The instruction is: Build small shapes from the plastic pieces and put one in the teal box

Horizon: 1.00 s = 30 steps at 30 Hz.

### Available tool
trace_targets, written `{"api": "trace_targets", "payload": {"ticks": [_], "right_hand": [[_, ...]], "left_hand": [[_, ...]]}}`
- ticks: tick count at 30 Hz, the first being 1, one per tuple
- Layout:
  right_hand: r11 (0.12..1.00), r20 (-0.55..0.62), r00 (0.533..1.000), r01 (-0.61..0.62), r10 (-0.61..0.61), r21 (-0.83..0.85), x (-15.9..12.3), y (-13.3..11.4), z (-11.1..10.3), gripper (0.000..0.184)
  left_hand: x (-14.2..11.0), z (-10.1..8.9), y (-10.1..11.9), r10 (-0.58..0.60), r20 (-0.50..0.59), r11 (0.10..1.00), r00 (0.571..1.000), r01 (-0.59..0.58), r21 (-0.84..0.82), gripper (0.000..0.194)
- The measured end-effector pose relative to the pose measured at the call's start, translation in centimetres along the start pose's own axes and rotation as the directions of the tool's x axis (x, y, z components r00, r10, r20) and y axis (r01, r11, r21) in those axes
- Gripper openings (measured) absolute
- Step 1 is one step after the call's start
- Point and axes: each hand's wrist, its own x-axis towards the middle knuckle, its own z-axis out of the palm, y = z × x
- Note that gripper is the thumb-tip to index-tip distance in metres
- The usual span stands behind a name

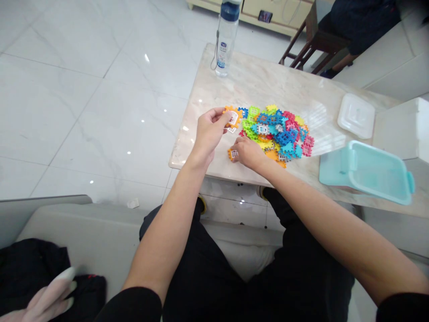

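Observation:
My left hand (211,129) pinches an orange building-block piece (232,117) with a white window in it, held just left of the pile. A loose white window frame (232,130) shows right under that piece; whether it is held or lies on the table I cannot tell. My right hand (247,151) is low at the table's near side, its fingers closed at a second orange block piece (233,154), also with a white window. Beside both hands lies a heap of colourful interlocking block pieces (284,136) in blue, green, red, yellow and orange.
A clear water bottle (224,44) with a blue cap stands on the marble-look table (268,85). To the right are a turquoise bin (338,165) and a translucent lid (357,115). Someone sits on a dark stool (315,40) beyond the table.

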Motion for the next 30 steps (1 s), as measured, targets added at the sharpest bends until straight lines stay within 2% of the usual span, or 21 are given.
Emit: {"api": "trace_targets", "payload": {"ticks": [12, 17, 19, 21, 24, 26, 30], "right_hand": [[0.998, -0.045, 0.997, 0.058, -0.058, -0.011, -0.1, 1.0, 1.0, 0.048], [0.997, -0.081, 0.996, 0.053, -0.048, 0.059, -0.6, 1.7, 0.1, 0.082], [0.992, -0.126, 0.992, 0.041, -0.026, 0.118, -1.0, 2.5, -1.1, 0.087], [0.985, -0.206, 0.978, 0.015, 0.021, 0.173, -1.7, 3.3, -2.5, 0.079], [0.972, -0.358, 0.93, -0.001, 0.087, 0.235, -3.1, 3.9, -4.4, 0.067], [0.956, -0.416, 0.902, 0.017, 0.111, 0.292, -4.0, 3.7, -5.1, 0.064], [0.924, -0.488, 0.866, 0.095, 0.106, 0.37, -4.7, 3.2, -5.3, 0.071]], "left_hand": [[0.2, 0.1, 0.0, -0.014, -0.002, 0.999, 1.0, 0.014, 0.033, 0.023], [0.4, 0.0, -0.2, -0.015, -0.01, 1.0, 1.0, 0.015, 0.008, 0.02], [0.6, -0.1, -0.4, -0.021, -0.02, 1.0, 1.0, 0.021, 0.01, 0.021], [0.7, -0.2, -0.5, -0.015, -0.015, 1.0, 1.0, 0.015, 0.011, 0.024], [0.4, -0.3, -0.4, -0.007, 0.005, 1.0, 1.0, 0.007, 0.017, 0.032], [0.2, -0.2, -0.4, -0.045, 0.002, 0.998, 0.999, 0.045, 0.042, 0.042], [0.3, 0.4, -1.3, -0.08, 0.054, 0.993, 0.995, 0.075, 0.088, 0.058]]}}
